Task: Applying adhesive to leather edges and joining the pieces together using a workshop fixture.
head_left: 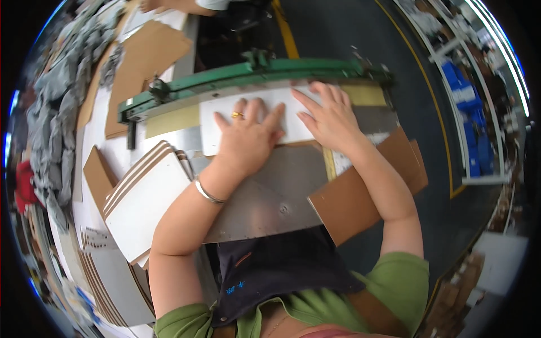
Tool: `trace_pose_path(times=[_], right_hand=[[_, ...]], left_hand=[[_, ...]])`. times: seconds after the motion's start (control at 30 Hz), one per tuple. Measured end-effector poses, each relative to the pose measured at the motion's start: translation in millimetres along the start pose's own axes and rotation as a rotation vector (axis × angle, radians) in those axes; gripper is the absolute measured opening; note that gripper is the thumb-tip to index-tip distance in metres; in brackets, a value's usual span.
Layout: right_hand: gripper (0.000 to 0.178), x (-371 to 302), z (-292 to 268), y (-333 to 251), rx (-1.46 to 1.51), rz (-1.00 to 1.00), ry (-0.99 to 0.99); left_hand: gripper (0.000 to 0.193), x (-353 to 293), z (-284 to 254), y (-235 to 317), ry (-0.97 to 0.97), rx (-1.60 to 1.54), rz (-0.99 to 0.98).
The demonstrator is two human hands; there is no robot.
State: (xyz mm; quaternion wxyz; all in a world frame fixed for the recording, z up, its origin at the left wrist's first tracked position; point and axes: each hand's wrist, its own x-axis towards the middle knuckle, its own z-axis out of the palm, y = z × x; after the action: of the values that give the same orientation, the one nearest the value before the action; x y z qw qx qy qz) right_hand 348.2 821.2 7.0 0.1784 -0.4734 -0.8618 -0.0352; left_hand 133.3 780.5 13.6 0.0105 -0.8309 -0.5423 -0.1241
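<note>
My left hand (248, 138) lies flat, fingers spread, on a white card sheet (217, 121) that rests on the metal table (282, 191) of a cutting machine. My right hand (329, 118) presses flat on the same sheet just to the right. The sheet's far edge sits under the machine's green bar (248, 73). A ring is on my left hand and a silver bangle on that wrist. Neither hand grips anything.
A stack of white card sheets (149, 203) lies at my left, with more stacks (110, 281) below it. Brown cardboard pieces (360, 197) lie at the right and at the far left (143, 62). Grey cloth (56, 112) is piled at far left. Another person's arm (180, 5) shows at the top.
</note>
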Motion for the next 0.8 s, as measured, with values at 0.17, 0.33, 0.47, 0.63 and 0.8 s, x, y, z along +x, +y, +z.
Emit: trace_pose_path(times=[0.17,0.33,0.47,0.63,0.8], right_hand=[[0.043,39.3,-7.2,23.1,0.138,-0.119,-0.104],[0.044,72.6,-28.1,9.2,0.306,0.012,-0.420],[0.049,72.0,-5.5,23.1,0.345,0.088,-0.390],[0.041,79.0,-23.9,17.4,0.489,0.227,-0.628],[0.022,84.2,-82.4,1.1,1.111,0.254,0.190]], left_hand=[[0.050,-3.0,-8.9,3.0,-0.066,0.018,0.078],[0.065,-11.8,-6.2,4.0,0.006,-0.023,0.323],[0.075,-6.8,-10.9,4.9,-0.050,-0.067,0.327],[0.073,-4.6,-23.3,9.1,-0.017,-0.057,0.317],[0.071,7.5,-71.4,2.6,0.477,-0.110,0.286]])
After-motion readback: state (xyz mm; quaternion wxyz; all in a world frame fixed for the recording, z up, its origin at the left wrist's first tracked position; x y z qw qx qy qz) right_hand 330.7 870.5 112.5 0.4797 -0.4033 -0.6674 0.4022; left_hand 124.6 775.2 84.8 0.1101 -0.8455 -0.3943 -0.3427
